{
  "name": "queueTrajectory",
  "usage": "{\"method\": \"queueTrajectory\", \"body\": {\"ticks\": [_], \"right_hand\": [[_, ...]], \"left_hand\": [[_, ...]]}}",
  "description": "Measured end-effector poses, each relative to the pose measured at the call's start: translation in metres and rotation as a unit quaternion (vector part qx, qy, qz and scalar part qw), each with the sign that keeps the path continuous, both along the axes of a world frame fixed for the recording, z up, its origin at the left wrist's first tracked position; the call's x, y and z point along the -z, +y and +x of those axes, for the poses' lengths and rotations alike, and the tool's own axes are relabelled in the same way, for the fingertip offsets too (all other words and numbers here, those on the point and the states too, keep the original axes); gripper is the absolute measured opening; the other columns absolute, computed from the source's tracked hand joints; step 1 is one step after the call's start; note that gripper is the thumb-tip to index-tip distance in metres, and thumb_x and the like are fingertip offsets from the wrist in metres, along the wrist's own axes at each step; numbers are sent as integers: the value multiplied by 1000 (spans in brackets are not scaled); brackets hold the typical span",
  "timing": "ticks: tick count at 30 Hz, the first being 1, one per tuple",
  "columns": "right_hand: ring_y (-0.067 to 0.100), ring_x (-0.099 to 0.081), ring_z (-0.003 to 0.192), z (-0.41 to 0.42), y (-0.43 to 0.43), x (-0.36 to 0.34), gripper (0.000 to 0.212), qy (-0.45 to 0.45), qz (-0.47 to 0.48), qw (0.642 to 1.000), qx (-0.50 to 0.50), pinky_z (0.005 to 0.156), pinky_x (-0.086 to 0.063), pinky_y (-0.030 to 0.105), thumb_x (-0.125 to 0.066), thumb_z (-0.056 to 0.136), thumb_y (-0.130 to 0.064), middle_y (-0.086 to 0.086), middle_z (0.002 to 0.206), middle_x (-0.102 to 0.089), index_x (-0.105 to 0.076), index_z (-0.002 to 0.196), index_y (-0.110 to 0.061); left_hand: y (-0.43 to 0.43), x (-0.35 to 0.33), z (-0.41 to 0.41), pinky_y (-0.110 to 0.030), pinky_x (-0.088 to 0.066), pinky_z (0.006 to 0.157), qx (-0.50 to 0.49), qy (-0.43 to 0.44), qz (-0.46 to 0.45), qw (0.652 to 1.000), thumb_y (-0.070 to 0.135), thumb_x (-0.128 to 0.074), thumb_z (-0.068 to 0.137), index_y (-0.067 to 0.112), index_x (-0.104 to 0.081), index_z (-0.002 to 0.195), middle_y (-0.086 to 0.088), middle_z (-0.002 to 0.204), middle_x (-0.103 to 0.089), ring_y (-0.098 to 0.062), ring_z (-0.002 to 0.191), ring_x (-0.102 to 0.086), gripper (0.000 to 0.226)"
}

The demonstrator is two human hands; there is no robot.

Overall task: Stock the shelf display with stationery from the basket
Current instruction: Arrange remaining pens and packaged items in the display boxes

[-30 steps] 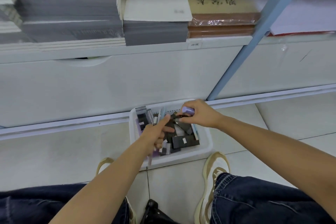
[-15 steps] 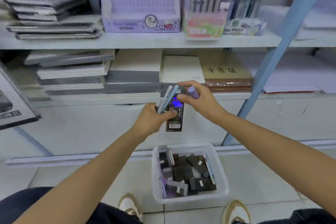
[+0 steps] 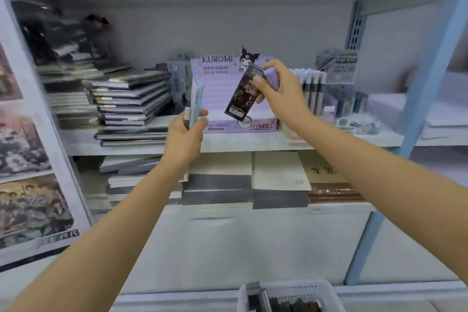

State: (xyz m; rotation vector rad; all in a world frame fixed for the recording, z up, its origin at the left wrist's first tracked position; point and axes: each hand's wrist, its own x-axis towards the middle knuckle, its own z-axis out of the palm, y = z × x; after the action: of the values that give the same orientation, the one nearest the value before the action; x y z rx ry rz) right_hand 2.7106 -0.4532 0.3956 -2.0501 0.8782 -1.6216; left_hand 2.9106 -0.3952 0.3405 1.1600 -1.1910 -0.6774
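At far left, off the shelf's [image 3: 240,143] left end, a poster board [image 3: 30,147] w/ dim photo prints leaned. Slanted stacks of notebooks [image 3: 131,99] filled the shelf's left half. Before the front edge, approx. mid-shelf, the left hand [image 3: 186,134] was curled round a few slim pens [image 3: 196,101], pale blue & white, standing upright. Behind them, mid-shelf, stood the Kuromi display box [image 3: 222,88]. The right hand [image 3: 281,94] gripped a dark packet [image 3: 241,94], tilted, in front of that box, w/ a lilac tube [image 3: 272,77] tucked under the fingers; packet-to-box contact couldn't be told. A pen rack [image 3: 314,86] stood just right of the hand, then a blue upright [image 3: 425,109] near the shelf's right end. Low down, right of centre, the basket [image 3: 291,285] showed its rim, w/ dark packets inside.
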Motion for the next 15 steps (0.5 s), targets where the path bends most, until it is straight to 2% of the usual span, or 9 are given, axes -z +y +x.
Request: {"method": "queueTrajectory", "body": {"ticks": [4, 7, 10, 13, 15], "right_hand": [[19, -68, 68, 22, -32, -3, 7, 60, -10, 997, 49, 66, -54, 36, -55, 99, -21, 3, 80, -67, -48, 99, -22], [23, -68, 71, 34, -50, 0, 8, 135, 0, 990, 44, 70, -55, 39, -53, 99, -20, 4, 80, -67, -50, 106, -18], [14, -66, 64, 38, -60, -1, 6, 167, -1, 985, 40, 62, -49, 26, -53, 99, -23, -6, 76, -64, -50, 103, -24], [2, -63, 58, 34, -62, -4, 6, 186, 4, 982, 16, 57, -46, 12, -54, 98, -24, -8, 77, -64, -50, 101, -26], [-2, -62, 56, 33, -62, -9, 6, 204, 5, 979, -1, 57, -47, 10, -55, 98, -24, -8, 76, -64, -51, 102, -23]], "left_hand": [[-16, -8, 18, -20, -25, 38, -20, 37, 7, 999, 21, -52, 98, 16, -61, 107, 9, 50, -33, -8, 41, -26, 14], [-22, -10, 29, -22, -25, 38, -22, 35, 7, 999, 22, -52, 98, 12, -59, 103, 10, 46, -34, -10, 42, -26, 13], [-24, -11, 39, -21, -27, 36, -18, 37, 20, 999, 22, -53, 98, 6, -58, 107, 11, 42, -32, -7, 38, -26, 19], [-27, -13, 45, -21, -26, 36, -5, 41, 36, 998, 22, -54, 98, 6, -57, 105, 11, 42, -32, -7, 37, -26, 18], [-28, -17, 47, -22, -26, 37, 12, 46, 44, 998, 21, -56, 98, 8, -54, 99, 10, 44, -31, -8, 37, -25, 13]]}}
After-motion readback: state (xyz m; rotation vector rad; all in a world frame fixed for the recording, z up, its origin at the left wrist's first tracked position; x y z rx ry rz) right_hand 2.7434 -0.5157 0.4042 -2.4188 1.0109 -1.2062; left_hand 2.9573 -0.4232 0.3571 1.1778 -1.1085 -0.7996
